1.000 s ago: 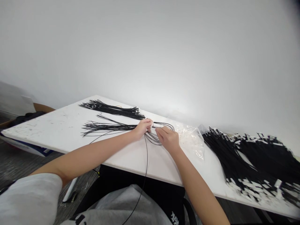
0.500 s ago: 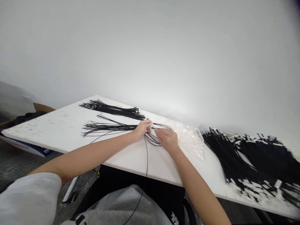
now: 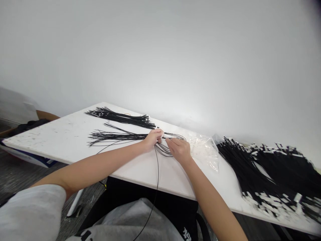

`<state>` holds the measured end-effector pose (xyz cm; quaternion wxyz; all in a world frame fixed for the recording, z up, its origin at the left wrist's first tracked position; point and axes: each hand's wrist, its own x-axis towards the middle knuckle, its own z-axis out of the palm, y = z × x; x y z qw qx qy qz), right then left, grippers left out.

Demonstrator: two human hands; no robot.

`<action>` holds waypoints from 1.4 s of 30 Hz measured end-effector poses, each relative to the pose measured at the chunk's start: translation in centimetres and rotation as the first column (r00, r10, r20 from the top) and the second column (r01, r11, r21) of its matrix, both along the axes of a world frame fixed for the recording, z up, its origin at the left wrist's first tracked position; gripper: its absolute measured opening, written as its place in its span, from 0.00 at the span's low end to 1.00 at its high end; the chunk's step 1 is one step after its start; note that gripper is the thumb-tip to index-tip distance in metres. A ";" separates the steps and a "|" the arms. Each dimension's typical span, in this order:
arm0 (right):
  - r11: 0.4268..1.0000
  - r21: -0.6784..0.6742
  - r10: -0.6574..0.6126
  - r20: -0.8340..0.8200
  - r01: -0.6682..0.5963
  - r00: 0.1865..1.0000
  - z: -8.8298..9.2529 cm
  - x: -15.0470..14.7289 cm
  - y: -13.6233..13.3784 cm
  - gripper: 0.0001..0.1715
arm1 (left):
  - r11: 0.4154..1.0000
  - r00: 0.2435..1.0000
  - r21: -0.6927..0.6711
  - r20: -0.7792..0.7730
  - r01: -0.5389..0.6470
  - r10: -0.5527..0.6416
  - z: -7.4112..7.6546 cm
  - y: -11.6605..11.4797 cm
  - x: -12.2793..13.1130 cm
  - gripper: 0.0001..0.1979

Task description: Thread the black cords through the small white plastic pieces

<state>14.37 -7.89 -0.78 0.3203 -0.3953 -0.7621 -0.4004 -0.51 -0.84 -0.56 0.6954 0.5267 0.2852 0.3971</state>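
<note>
My left hand (image 3: 152, 139) is closed in a pinch on a small white connector (image 3: 162, 135) above the table. My right hand (image 3: 179, 149), close by on the right, pinches the end of a thin black wire at that connector; the fingertips partly hide it. Under and around both hands lies a bundle of black wires (image 3: 120, 136), its loose ends fanned to the left and looping round on the right. One single wire (image 3: 157, 174) hangs from the hands over the table edge onto my lap.
Behind the hands a second black wire bundle (image 3: 120, 117) lies on the white table (image 3: 62, 134). Right of my right hand is a clear plastic bag (image 3: 204, 149) of small white pieces. Farther right spread large heaps of black wires (image 3: 283, 170) with white connector ends. A wall stands behind.
Almost nothing differs. Both hands keep their places and grips, and the hanging wire has shifted very slightly.
</note>
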 end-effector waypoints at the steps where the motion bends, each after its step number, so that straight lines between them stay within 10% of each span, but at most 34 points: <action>1: 1.000 -0.001 0.003 -0.002 -0.003 1.000 0.0 0.0 0.0 0.09 | 1.000 1.000 0.003 0.004 0.004 -0.004 -0.1 0.0 0.0 0.11; 42: 0.992 -0.034 0.127 0.198 -0.123 0.972 1.2 -1.9 -0.9 0.10 | 0.979 0.981 -0.205 0.192 0.011 0.029 1.1 0.3 -0.2 0.14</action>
